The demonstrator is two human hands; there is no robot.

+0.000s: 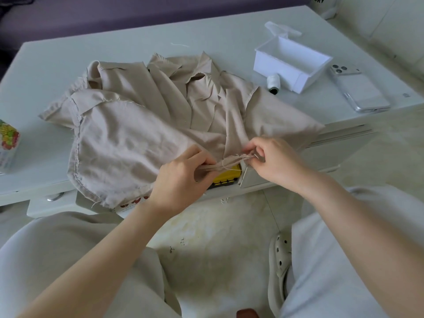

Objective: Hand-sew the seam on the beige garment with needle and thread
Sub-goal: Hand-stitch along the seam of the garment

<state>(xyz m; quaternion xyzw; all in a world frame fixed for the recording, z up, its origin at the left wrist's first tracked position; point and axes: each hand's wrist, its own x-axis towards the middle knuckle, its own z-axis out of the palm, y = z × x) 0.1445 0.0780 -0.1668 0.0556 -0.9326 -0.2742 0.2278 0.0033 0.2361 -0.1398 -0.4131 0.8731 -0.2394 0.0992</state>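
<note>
At the near edge of the counter (57, 56), the garment (142, 115) lay spread and rumpled, its near right part lifted toward the person. The left hand (181, 177) pinched the seam (229, 161) between thumb and fingers. The right hand (273, 159) pinched the same edge just to the right, fingers curled tight on it. Between them the seam ran left to right, rising slightly toward the right hand, held taut just off the counter's edge. A loose thread (226, 167) hung from its middle. The needle could not be made out for sure at the right fingertips.

The next stitch probably turned on that axis. The right hand sat at the seam's right end, so the needle would likely travel leftward toward the left hand, which steadied the cloth. A spool (273, 82) stood far right, beside a white box (291, 63) and a phone (360, 90).
</note>
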